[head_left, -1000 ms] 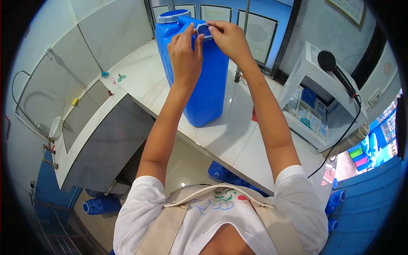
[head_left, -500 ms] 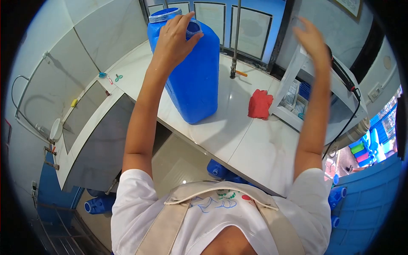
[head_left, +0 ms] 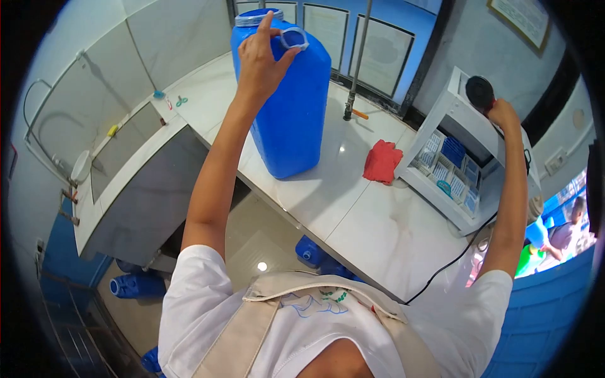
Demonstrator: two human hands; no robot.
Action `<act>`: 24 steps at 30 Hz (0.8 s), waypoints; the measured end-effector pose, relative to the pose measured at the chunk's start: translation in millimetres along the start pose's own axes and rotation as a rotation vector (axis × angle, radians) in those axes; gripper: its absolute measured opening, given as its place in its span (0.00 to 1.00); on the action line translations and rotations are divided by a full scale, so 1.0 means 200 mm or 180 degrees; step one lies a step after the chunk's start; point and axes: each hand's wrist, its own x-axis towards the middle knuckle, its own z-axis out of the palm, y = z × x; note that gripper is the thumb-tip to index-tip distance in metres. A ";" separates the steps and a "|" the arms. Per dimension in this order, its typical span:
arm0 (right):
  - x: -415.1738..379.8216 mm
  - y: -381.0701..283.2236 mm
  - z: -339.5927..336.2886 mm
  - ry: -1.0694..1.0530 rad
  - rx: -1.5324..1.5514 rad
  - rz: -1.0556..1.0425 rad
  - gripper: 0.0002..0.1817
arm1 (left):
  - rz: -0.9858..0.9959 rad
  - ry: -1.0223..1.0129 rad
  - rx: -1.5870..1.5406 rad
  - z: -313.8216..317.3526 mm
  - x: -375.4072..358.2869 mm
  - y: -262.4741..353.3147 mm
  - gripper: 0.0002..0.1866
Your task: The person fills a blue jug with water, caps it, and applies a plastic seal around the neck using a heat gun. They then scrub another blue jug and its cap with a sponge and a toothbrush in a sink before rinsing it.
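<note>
The left hand point(head_left: 257, 66) is half open, its fingers spread beside the small spout point(head_left: 293, 38) of a tall blue plastic container point(head_left: 291, 120), with the thumb against the clear band at the rim; whether the band is pinched cannot be told. The container is stood upright on the white tiled worktop point(head_left: 378, 217), at the upper centre of the frame. Stiff walls are to be expected, heavy if filled, though its contents cannot be seen; the smooth sides may be slippery, so a firmer hold should be found near the top, around the necks. The thin band would probably be crumpled easily. The body is deep blue and glossy, with rounded shoulders; a wide blue cap point(head_left: 257, 15), ringed with clear wrap, is seen behind the spout.

At the upper right, a black handheld blower point(head_left: 480, 93) is gripped by the right hand point(head_left: 505, 115), its fingers closed around the handle. It is judged rigid and fairly light, best held by that handle, away from the wide round nozzle, and its movement may be limited by a black cord point(head_left: 481, 232). Beneath it, a white shelf unit point(head_left: 435, 200) is seen; between shelf and container, a crumpled red cloth point(head_left: 382, 162) is laid.
</note>
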 end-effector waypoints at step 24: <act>-1.09 -0.99 -0.11 -0.1541 0.6619 -0.0202 0.17 | -0.0049 0.0397 0.0319 0.05 -0.03 -0.01 0.45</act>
